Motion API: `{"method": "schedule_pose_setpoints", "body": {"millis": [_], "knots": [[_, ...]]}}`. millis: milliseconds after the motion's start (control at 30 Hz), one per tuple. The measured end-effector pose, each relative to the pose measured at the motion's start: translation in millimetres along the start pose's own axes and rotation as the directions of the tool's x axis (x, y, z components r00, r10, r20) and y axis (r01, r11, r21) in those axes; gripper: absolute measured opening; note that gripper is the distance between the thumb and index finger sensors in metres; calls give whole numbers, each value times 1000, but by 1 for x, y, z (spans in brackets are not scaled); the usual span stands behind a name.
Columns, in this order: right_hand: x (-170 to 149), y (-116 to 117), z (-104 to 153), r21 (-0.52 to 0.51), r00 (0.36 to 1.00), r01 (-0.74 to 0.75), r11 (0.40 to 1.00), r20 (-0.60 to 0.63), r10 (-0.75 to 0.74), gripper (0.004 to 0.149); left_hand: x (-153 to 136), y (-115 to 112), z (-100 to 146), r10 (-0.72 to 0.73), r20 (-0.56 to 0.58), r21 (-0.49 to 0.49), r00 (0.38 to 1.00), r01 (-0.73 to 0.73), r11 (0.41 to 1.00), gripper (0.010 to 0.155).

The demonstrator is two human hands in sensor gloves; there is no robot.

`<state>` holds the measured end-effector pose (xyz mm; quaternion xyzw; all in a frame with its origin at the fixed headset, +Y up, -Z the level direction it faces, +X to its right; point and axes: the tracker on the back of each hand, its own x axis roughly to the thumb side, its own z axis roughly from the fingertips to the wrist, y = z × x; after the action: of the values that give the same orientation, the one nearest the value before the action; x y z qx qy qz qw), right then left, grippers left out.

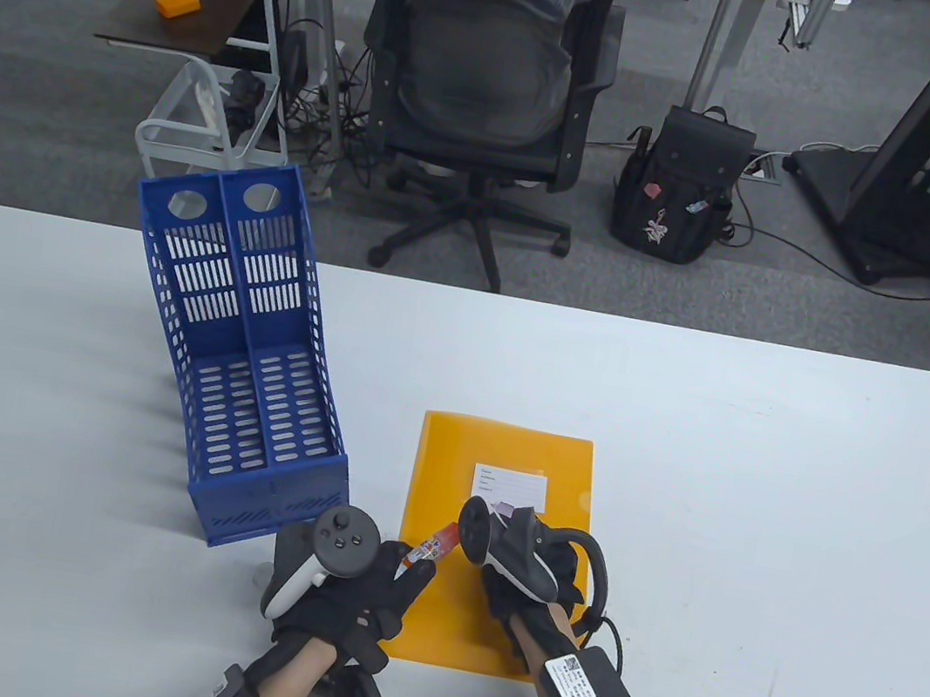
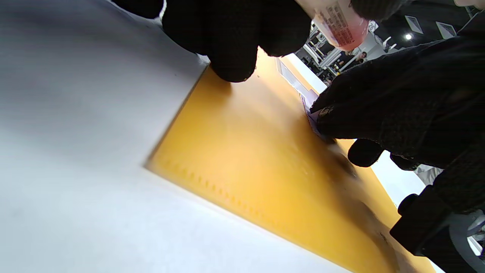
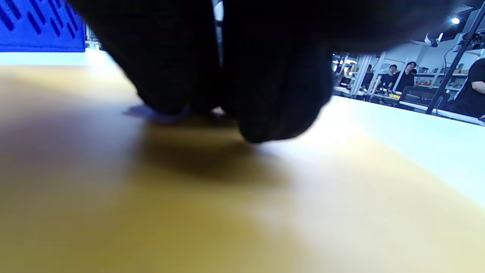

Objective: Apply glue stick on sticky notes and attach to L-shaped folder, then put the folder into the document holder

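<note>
Close, blurred view: black-gloved fingers (image 3: 265, 94) press a pale purple note (image 3: 151, 112) onto a yellow folder (image 3: 113, 197). A blue holder (image 3: 38, 26) sits top left; white table (image 3: 416, 129) at right.

Overhead table view; wrist views close, sharing folder (image 2: 246, 151).

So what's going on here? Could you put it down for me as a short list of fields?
surface: white table
folder: orange folder lying flat on the table, white label on it
left hand: left hand holds a glue stick over the folder's left side
right hand: right hand presses fingertips down on a small purple sticky note on the folder
holder: blue document holder, two compartments, both with nothing in them, left of the folder
folder in holder: not yet
</note>
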<state>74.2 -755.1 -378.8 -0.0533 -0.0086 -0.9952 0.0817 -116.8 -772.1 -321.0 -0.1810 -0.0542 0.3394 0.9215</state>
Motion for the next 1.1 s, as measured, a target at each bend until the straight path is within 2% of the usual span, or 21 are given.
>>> {"method": "schedule_pose_setpoints", "body": {"millis": [233, 433, 667, 833, 933, 1100], "knots": [[-2, 0, 0, 17, 1000, 9, 1000, 14, -9, 38, 0, 0, 0, 1, 0, -3, 1000, -1, 1000, 62], [-14, -3, -3, 120, 994, 105, 987, -5, -105, 39, 0, 0, 0, -4, 1, -7, 1000, 4, 1000, 61], [-21, -2, -4, 125, 983, 183, 975, 5, -185, 40, 0, 0, 1, -14, 2, -9, 1000, 14, 1000, 61], [-20, -1, -8, 80, 986, 169, 982, -11, -169, 38, 0, 0, 1, -8, 3, -7, 1000, 8, 1000, 61], [-18, -1, -11, 92, 988, 153, 984, -14, -152, 38, -1, 0, 1, -5, 4, -9, 1000, 5, 1000, 61], [-15, 0, -16, 148, 992, 127, 981, -24, -124, 57, -1, 0, 2, -3, 9, -14, 1000, 3, 1000, 61]]}}
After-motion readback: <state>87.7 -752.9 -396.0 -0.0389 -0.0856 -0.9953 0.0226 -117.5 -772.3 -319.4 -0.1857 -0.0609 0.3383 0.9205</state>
